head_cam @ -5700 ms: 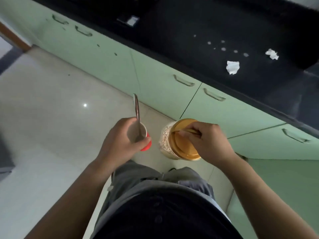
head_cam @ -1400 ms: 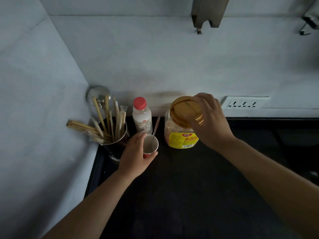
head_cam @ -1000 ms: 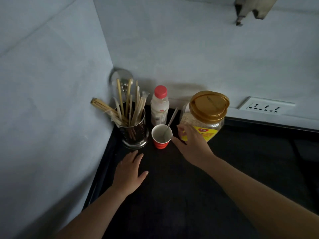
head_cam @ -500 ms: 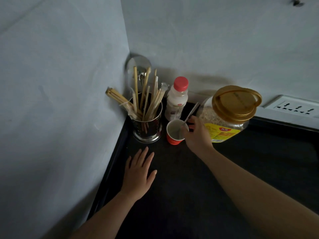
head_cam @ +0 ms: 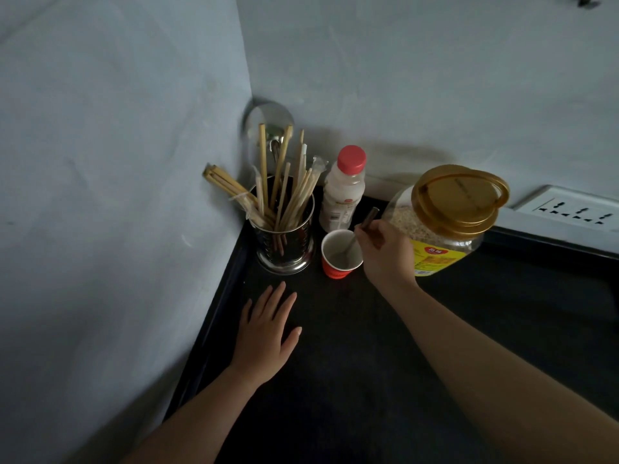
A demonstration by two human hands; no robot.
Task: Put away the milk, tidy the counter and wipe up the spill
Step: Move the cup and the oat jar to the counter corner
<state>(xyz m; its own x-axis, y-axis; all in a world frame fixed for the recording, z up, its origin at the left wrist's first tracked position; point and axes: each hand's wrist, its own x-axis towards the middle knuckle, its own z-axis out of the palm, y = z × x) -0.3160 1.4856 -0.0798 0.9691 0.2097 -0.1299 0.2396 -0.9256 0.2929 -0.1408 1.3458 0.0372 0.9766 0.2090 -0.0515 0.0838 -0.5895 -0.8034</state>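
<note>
Milk bottle: stood upright in the head view, red cap on, at the back of the counter against the wall, between the utensil holder and the oat jar, just behind the cup.
Right hand: my arm reached in from the lower right; my fingers were pinched on the handle of the spoon, the hand hovering over the cup's right rim and in front of the jar.
Spoon: leaned in the cup, bowl end down inside, handle rising to the right past my fingers.
Cup: red paper cup with a pale inside, upright on the counter, just right of the utensil holder.
Left hand: lay flat, palm down on the counter, fingers spread and pointing toward the holder, holding nothing, apart from the cup.
Oat jar: clear plastic with a gold lid and yellow label, right of the cup, partly behind my right hand.
Utensil holder: metal cup full of chopsticks, set in the corner.
Counter: black and dim, running into a corner.
Walls: pale grey on the left and behind; a white socket strip sat at the counter's back edge on the right.
</note>
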